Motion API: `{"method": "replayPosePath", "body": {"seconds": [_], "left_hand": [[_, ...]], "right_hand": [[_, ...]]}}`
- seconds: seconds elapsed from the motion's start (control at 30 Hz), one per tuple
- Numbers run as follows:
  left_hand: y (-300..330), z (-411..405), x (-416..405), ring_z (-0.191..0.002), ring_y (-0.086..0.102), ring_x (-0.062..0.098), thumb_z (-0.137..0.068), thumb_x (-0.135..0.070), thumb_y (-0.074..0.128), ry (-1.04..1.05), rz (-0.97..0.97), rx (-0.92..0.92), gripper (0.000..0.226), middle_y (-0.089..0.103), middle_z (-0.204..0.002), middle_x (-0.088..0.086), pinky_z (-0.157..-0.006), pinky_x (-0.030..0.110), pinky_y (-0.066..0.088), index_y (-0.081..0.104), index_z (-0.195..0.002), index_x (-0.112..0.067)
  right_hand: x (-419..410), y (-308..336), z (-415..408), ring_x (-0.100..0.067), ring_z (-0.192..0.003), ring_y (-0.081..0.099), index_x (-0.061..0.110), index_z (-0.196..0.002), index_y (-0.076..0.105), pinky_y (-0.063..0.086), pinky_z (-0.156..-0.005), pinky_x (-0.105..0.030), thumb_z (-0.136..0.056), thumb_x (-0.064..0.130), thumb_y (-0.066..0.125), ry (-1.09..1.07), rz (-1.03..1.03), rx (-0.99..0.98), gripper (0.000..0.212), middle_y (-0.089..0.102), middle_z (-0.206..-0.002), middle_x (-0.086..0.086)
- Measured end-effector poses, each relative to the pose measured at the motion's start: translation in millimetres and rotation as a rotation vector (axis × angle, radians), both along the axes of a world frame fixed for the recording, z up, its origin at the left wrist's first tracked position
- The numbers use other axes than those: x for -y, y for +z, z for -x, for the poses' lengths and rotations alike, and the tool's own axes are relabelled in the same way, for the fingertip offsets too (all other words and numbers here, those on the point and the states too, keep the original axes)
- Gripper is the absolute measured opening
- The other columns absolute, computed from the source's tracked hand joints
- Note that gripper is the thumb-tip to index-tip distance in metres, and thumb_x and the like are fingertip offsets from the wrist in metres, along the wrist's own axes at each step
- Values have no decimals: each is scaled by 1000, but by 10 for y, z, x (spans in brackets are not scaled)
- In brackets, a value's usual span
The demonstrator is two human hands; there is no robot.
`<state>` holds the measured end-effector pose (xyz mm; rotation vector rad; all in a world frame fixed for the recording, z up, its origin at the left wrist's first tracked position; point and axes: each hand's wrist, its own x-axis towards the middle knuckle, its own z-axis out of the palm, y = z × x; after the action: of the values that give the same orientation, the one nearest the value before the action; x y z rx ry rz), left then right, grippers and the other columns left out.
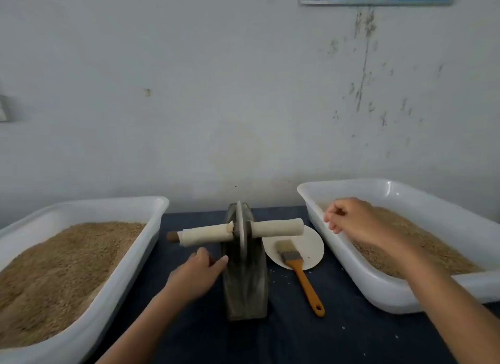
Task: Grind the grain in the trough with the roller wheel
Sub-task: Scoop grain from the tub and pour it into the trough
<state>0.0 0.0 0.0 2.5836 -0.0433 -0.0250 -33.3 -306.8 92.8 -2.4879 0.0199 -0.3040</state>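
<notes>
1. Roller wheel (240, 228): one disc stands upright in the one dark, boat-shaped trough (244, 288) at the middle of the table (311, 336). Its axle carries two wrapped handles, one to each side of the trough.
2. Grain inside the trough cannot be seen from this angle.
3. Left hand (196, 277): fingers extended and relaxed, fingertips touching the left wall of the trough, gripping nothing.
4. Right hand (357, 223): raised over the right-side tray (351, 271), fingers curled inward. Whether they pinch grain cannot be told.
5. Neither hand is on a handle.
6. Risk: the wheel is unsupported and could tip or roll along the trough toward the left fingertips.
7. Risk: any grain carried from the tray to the trough could spill on the table; a few specks already lie right of the trough.
8. Count: two white trays of grain, the second one (108, 277) left of the trough; one white plate (311, 244) just right of it; one brush (297, 266) lying across that plate.
</notes>
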Motion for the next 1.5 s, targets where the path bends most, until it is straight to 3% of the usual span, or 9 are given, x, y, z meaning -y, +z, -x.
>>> {"method": "replayPosePath", "body": {"seconds": [0.13,0.27,0.43,0.67,0.83,0.93,1.07,1.33,1.5], "left_hand": [[-119,-160,81,-83,61,14,-92,-52,45,79,297,-136,27,59,-95,-4,-72,37,57,48,-99,-25],[-204,-245,189,-85,62,16,-94,-42,48,125,471,-91,20,62,-93,-1,-71,37,54,52,-100,-24],[-305,-254,250,-86,56,11,-94,-35,49,165,640,-6,14,60,-95,-4,-69,32,41,56,-97,-23],[-360,-248,275,-85,57,15,-94,-22,51,129,732,108,11,62,-92,2,-69,32,42,61,-93,-17],[-346,-255,287,-80,58,23,-91,-13,53,132,711,193,15,63,-85,12,-72,39,45,63,-87,-2],[-335,-268,285,-80,58,29,-91,-12,54,142,700,212,19,63,-83,19,-73,42,45,62,-85,4],[-340,-266,286,-83,60,29,-91,-14,54,143,717,197,18,64,-84,15,-74,43,47,63,-87,0],[-391,-298,288,-86,58,16,-92,-19,52,137,803,126,10,63,-90,2,-69,33,42,63,-90,-19],[-426,-315,271,-84,58,16,-92,-21,53,141,804,133,11,64,-89,3,-66,32,40,63,-89,-19]], "right_hand": [[49,-79,-370,-15,-69,60,7,-83,69,51,-70,-33,-90,6,48,-120,34,-48,22,61,-73,10],[163,-114,-627,-25,-73,60,-9,-98,65,55,-70,-39,-90,4,46,-163,23,-120,24,66,-84,-17],[268,-273,-824,-28,-83,66,0,-88,63,59,-69,-38,-89,2,47,-165,48,-236,16,63,-98,-12],[346,-347,-929,-15,-57,41,18,-86,41,32,-45,-23,-89,-1,44,-247,175,-275,20,38,-71,-3],[408,-433,-1025,-13,-59,43,8,-136,43,31,-45,-23,-92,1,42,-263,168,-316,44,57,-107,-13],[382,-470,-1039,-13,-56,43,7,-93,53,30,-43,-22,-92,1,42,-311,177,-309,12,49,-78,-5],[369,-489,-1033,-14,-55,42,12,-66,39,29,-43,-22,-92,1,41,-328,178,-333,28,45,-70,-4],[449,-23,-713,-23,-72,61,3,-100,52,52,-54,-29,-87,7,59,-324,245,-326,15,58,-91,-10],[503,322,-469,-17,-64,62,7,-107,59,47,-55,-23,-89,11,60,-385,572,-429,19,63,-89,-5]]}}
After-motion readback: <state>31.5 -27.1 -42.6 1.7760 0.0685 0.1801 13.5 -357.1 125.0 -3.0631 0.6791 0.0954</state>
